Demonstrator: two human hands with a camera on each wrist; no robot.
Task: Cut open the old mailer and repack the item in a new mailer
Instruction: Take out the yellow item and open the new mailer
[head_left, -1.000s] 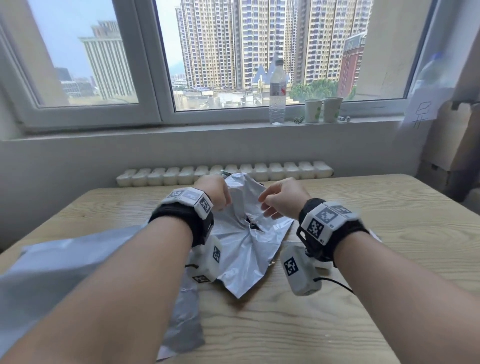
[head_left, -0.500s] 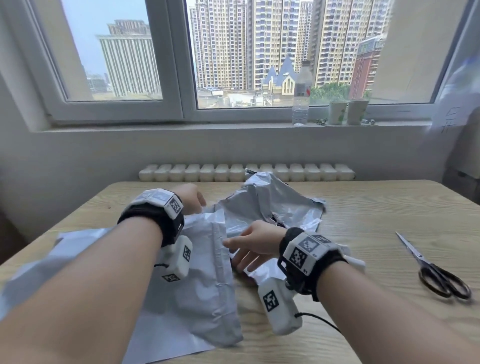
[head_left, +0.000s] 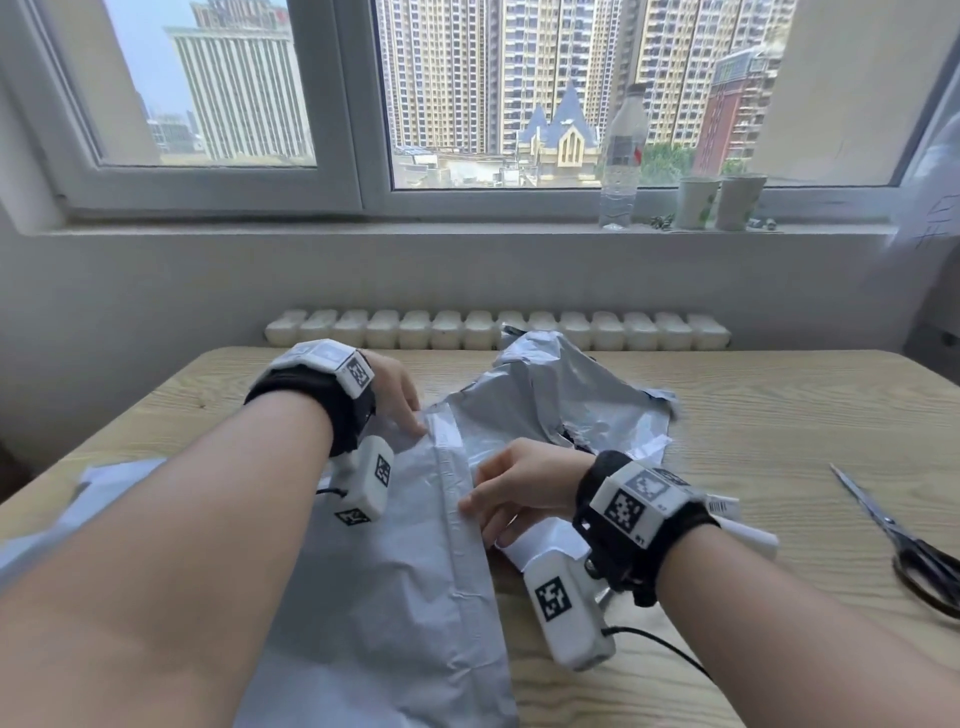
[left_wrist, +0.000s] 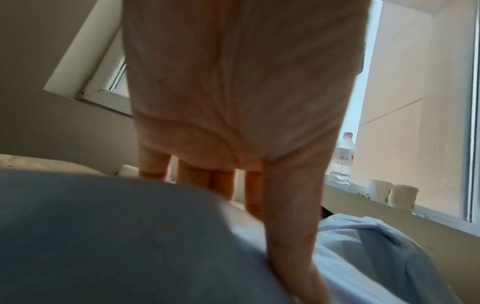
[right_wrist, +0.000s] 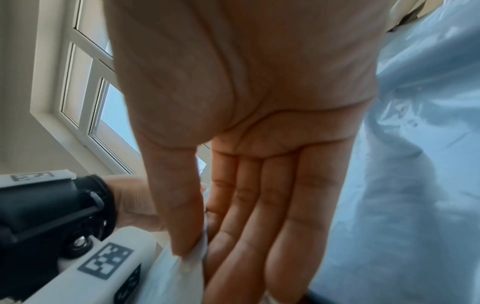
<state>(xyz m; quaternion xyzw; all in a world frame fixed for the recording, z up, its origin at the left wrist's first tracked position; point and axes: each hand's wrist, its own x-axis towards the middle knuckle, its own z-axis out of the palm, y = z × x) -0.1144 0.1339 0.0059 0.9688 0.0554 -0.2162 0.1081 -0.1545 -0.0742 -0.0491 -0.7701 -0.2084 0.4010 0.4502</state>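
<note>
The new mailer (head_left: 395, 561) is lying flat on the wooden surface (head_left: 779, 415) at about 6 o'clock, with the crumpled, already opened old mailer (head_left: 561, 400) touching it toward 1 o'clock. The left hand (head_left: 395, 389) is holding the far end of the new mailer's flap, thumb pressed down on the plastic; its other fingers are too hidden to read. The right hand (head_left: 511, 486) is pinching the flap edge between its thumb and nearly straight fingers. I cannot tell where the item is; a white piece (head_left: 540, 545) is peeking out under the right wrist.

Judging by this, the mouth is being opened or sealed. Doing it well means keeping the flap taut between both hands and working along the strip (head_left: 457, 499) evenly, so no wrinkles are getting trapped.

A barcode label (head_left: 722, 503) is showing beside the right wrist, but its print is too small to read. The scissors (head_left: 904, 545) are lying at 3 o'clock.
</note>
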